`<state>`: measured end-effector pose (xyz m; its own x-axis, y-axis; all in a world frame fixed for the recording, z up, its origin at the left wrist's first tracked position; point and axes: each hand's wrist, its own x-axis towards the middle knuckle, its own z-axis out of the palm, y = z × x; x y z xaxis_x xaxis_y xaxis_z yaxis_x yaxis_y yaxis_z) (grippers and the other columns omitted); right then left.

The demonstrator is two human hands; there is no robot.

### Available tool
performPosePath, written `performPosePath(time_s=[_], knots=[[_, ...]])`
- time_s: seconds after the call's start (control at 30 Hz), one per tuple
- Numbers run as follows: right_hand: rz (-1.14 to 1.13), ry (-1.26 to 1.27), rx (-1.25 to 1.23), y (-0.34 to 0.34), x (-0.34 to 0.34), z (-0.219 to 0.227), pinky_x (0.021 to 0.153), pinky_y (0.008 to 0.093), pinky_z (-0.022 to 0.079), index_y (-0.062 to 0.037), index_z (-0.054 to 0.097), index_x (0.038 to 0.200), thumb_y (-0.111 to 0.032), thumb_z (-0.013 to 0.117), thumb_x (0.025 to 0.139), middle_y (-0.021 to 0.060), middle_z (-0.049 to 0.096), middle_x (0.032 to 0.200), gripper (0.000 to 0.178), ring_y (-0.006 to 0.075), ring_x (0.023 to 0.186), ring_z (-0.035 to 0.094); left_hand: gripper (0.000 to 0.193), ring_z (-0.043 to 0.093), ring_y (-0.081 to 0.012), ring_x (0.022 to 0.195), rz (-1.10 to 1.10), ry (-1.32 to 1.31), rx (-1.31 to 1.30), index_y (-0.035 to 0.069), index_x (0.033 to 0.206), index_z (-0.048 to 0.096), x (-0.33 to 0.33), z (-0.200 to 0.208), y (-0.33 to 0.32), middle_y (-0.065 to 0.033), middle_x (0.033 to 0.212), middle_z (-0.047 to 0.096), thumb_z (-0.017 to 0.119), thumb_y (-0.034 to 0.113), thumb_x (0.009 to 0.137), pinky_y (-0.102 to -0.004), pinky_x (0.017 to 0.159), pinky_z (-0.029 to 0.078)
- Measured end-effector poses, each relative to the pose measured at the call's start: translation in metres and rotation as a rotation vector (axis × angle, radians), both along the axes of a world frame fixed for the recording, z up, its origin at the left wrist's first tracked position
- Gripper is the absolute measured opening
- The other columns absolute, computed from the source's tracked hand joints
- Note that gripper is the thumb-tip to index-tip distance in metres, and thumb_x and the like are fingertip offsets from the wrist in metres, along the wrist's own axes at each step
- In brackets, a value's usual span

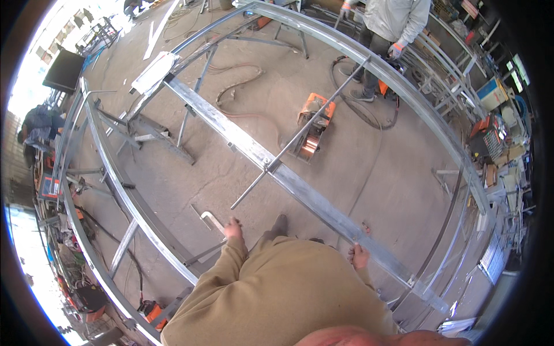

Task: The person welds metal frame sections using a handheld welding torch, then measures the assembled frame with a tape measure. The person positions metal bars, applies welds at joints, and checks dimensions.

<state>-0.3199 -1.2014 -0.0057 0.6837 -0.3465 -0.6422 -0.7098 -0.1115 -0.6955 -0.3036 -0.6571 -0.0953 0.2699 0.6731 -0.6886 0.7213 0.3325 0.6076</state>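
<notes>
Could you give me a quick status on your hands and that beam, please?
Left hand at a small metal bracket, grip unclear. Right hand on the long flat steel beam. Thin rod lies across it.

Blue-and-white box [492,93], possibly a carton, far right.

A long flat galvanised grey steel beam [271,164] runs diagonally from the upper left to the lower right, lying level across the two curved steel tube rails of a big arched frame, its surface dull and streaked. The right hand [359,255] grips its near edge towards the lower end. A small L-shaped white metal bracket [212,221] lies flat on the concrete floor, its end just beside the left hand [233,229].
</notes>
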Motion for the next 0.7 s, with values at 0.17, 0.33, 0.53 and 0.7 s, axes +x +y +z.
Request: performPosePath(time_s=[0.17, 0.33, 0.53, 0.7], knots=[[0.233, -0.305, -0.734, 0.022, 0.055, 0.045, 0.080, 0.0406, 0.057, 0.0010, 0.070, 0.109, -0.035, 0.060, 0.103, 0.0174, 0.072, 0.104, 0.038, 0.0298, 0.092, 0.071, 0.048, 0.065, -0.0231, 0.100, 0.112, -0.270, 0.235, -0.004, 0.118, 0.066, 0.038, 0.062, 0.044, -0.0142, 0.110, 0.068, 0.055, 0.041, 0.105, -0.0369, 0.088, 0.052], [0.270, -0.108, -0.784, 0.024, 0.076, 0.025, 0.110, 0.0434, 0.045, -0.0061, 0.073, 0.118, -0.037, 0.054, 0.104, 0.0152, 0.067, 0.134, 0.039, 0.0348, 0.130, 0.057, 0.063, 0.058, -0.0342, 0.131, -0.516, -0.189, 0.546, 0.007, 0.142, 0.058, 0.086, 0.117, 0.042, -0.0200, 0.137, 0.063, 0.060, 0.052, 0.099, -0.0451, 0.107, 0.046], [0.311, -0.100, -1.079, 0.024, 0.083, -0.016, 0.107, 0.0494, 0.045, -0.0092, 0.074, 0.122, -0.050, 0.045, 0.105, 0.0178, 0.071, 0.124, 0.052, 0.0391, 0.120, 0.061, 0.082, 0.059, -0.0336, 0.131, -0.986, 0.092, 0.520, 0.011, 0.152, 0.046, 0.123, 0.137, 0.021, -0.0148, 0.142, 0.062, 0.060, 0.065, 0.093, -0.0489, 0.108, 0.046], [0.270, -0.043, -1.099, 0.036, 0.084, -0.006, 0.104, 0.0502, 0.047, -0.0125, 0.072, 0.125, -0.051, 0.043, 0.105, 0.0173, 0.070, 0.126, 0.052, 0.0388, 0.121, 0.061, 0.071, 0.066, -0.0360, 0.120, -1.140, 0.174, 0.365, 0.018, 0.146, 0.055, 0.133, 0.132, 0.016, -0.0175, 0.128, 0.070, 0.055, 0.068, 0.095, -0.0476, 0.101, 0.051]])
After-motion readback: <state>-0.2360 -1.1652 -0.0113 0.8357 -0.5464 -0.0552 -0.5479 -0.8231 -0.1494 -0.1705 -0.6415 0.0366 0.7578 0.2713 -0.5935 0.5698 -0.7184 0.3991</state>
